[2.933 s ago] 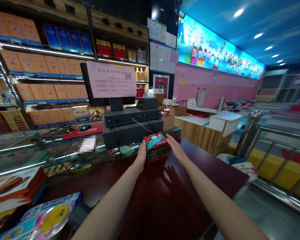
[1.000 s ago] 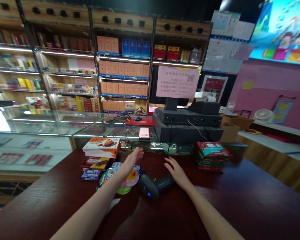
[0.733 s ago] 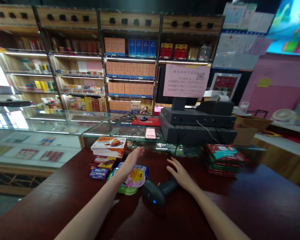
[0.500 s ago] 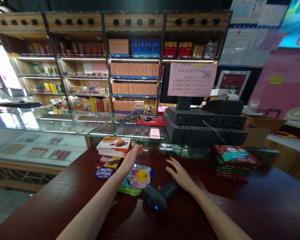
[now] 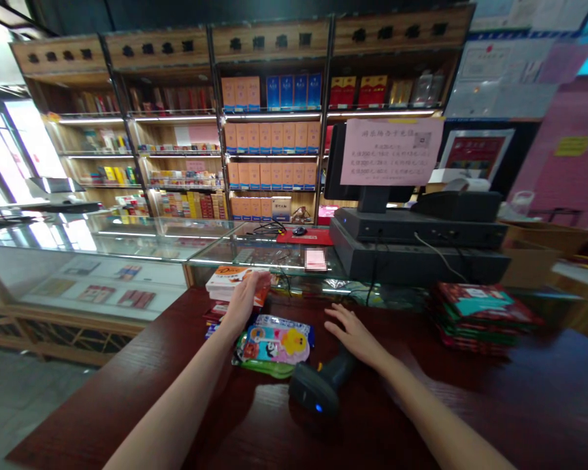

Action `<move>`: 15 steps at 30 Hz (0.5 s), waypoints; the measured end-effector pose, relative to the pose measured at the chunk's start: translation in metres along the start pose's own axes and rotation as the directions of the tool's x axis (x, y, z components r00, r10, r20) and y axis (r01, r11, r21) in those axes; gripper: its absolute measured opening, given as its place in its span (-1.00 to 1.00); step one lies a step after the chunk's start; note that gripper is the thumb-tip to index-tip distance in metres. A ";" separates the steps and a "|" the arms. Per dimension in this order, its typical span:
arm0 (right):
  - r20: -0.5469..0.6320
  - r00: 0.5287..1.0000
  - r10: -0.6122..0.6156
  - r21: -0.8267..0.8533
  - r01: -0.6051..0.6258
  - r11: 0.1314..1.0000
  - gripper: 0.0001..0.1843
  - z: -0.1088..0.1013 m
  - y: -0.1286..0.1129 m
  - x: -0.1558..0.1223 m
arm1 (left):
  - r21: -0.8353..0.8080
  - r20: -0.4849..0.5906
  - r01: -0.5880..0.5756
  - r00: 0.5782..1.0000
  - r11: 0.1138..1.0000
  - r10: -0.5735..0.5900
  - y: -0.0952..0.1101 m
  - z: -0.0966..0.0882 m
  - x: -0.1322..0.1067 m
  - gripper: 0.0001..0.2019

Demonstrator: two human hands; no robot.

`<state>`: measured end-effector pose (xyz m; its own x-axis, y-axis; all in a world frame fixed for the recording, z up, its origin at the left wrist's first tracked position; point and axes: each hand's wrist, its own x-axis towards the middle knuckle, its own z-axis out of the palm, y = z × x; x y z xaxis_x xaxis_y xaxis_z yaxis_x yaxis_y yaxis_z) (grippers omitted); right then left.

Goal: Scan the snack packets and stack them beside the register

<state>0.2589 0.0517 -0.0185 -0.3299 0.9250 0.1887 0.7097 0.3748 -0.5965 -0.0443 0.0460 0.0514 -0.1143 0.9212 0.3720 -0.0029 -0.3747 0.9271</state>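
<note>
Moving softly seems best, so the left hand (image 5: 245,299), fingers straight and empty, beside the white and orange boxes (image 5: 224,279) on the table (image 5: 102,398), won't bump them, while the right hand (image 5: 357,334), fingers spread and empty, sits by the dark scanner (image 5: 314,390).

A scanner (image 5: 314,390) lies on the brown table (image 5: 269,424). Just left of it is a duck-print packet (image 5: 277,344); farther left and back, the left hand (image 5: 245,299) partly hides a white-and-orange box (image 5: 224,279). The right hand (image 5: 351,333) is at the scanner's handle, contact unclear. Red packets (image 5: 480,316) stand stacked well right of the scanner.
</note>
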 end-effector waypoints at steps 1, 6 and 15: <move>0.005 1.000 -0.011 -0.011 0.012 1.000 -0.31 -0.001 -0.004 0.002 | 0.021 -0.021 -0.014 1.000 1.000 0.014 0.002 -0.005 0.001 -0.21; -0.010 0.996 -0.091 0.020 0.092 0.996 -0.35 0.003 -0.027 0.019 | 0.191 -0.148 -0.072 0.984 0.979 0.101 0.011 -0.029 0.004 -0.29; 0.029 0.975 -0.218 0.074 0.216 0.974 -0.41 0.023 -0.071 0.050 | 0.455 -0.264 -0.075 0.940 0.887 0.215 0.011 -0.068 0.012 -0.46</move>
<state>0.1777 0.0694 0.0149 -0.4948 0.8187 0.2915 0.5736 0.5597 -0.5982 -0.1133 0.0455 0.0628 -0.3704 0.7579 0.5369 0.4578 -0.3540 0.8156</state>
